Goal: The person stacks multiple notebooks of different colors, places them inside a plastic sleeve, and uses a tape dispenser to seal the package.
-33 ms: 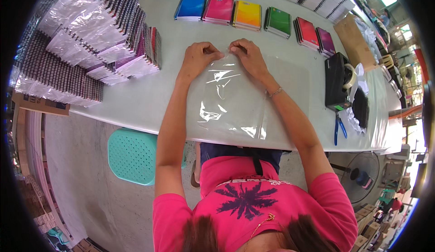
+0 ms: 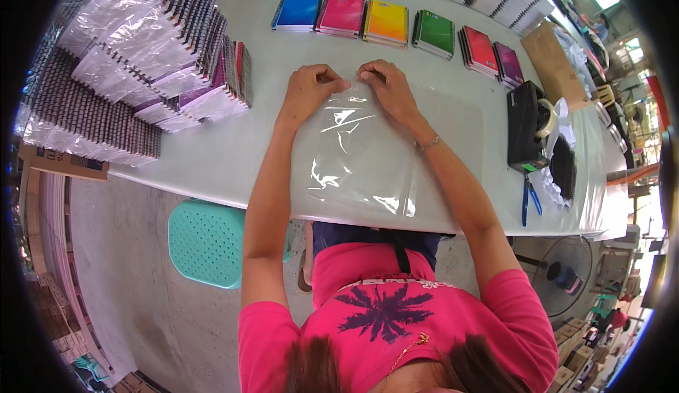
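A clear plastic bag [image 2: 361, 160] lies flat on the grey-white table in front of me, glossy with reflections. My left hand [image 2: 311, 90] is closed in a pinch at the bag's far edge, thumb against fingers. Close beside it, my right hand [image 2: 390, 90] pinches the same edge, leaving a small gap between the two hands. Beyond them stand short stacks of spiral notebooks in a row: blue [image 2: 296, 13], pink [image 2: 341, 16], yellow [image 2: 385, 23], green [image 2: 433, 34], red [image 2: 479, 51] and purple [image 2: 508, 63].
Tall stacks of plastic-wrapped spiral notebooks [image 2: 141, 61] fill the left side. At the right stand a black tape dispenser [image 2: 525, 128], blue-handled pliers [image 2: 529, 201] and a cardboard piece [image 2: 555, 64]. Below the table are a turquoise stool [image 2: 206, 243] and a fan [image 2: 564, 276].
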### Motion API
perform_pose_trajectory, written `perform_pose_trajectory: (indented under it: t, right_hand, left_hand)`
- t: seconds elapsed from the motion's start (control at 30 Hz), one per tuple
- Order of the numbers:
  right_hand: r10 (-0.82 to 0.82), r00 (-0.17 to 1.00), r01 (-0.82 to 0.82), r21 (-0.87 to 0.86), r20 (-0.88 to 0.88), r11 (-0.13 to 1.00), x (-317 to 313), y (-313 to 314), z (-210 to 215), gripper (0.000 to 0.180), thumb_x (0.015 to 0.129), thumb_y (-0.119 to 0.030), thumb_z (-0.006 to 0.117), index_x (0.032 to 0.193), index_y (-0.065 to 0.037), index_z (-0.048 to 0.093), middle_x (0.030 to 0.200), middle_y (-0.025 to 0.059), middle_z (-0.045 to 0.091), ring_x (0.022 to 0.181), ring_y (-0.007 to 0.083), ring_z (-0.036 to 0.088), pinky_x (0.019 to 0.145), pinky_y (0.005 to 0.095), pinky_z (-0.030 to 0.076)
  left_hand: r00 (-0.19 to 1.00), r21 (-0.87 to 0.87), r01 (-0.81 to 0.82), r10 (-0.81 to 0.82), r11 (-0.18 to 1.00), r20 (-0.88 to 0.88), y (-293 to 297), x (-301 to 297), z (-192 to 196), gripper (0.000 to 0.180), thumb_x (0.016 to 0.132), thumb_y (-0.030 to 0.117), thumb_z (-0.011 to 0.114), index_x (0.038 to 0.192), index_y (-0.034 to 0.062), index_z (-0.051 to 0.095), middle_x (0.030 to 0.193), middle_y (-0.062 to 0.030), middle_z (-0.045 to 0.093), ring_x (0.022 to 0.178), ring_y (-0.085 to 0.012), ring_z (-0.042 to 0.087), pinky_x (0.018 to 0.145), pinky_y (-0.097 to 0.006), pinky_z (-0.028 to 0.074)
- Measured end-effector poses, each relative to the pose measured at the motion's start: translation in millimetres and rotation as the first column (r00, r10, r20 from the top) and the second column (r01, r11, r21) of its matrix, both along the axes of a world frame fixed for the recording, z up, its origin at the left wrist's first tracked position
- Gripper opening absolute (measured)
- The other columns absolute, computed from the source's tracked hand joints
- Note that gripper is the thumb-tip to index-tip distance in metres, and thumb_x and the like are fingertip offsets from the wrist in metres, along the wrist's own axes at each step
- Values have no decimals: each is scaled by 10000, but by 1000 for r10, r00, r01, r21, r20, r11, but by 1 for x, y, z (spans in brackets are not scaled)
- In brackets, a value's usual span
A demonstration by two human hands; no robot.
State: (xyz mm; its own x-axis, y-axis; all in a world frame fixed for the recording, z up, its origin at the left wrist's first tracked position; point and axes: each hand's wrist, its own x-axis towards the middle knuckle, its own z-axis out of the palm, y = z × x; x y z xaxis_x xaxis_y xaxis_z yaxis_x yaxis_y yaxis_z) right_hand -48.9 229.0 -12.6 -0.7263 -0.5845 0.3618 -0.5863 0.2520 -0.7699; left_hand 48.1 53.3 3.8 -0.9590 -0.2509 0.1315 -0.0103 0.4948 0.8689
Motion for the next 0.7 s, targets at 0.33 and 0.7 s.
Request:
perform_pose_trajectory:
  t: [0.33, 0.7]
  right_hand:
    - [48, 961, 31, -281, 271, 959, 0, 0, -3, 75, 873, -41, 613, 929, 7, 627, 812, 32, 627, 767, 103, 578, 724, 238, 457]
    - [323, 846, -54, -535, 424, 843, -4, 10, 1, 134, 803, -151, 602, 859, -29, 598, 775, 13, 571, 781, 112, 536, 770, 250, 415]
  left_hand:
    - [999, 270, 44, -36, 962, -36, -13, -5, -12, 227, 824, 214, 711, 943, 22, 732, 796, -35, 694, 734, -90, 579, 708, -253, 464]
    - [994, 126, -92, 84, 988, 70, 6, -4, -1, 302, 786, 286, 761, 909, 14, 716, 787, -39, 689, 702, -89, 594, 683, -239, 468]
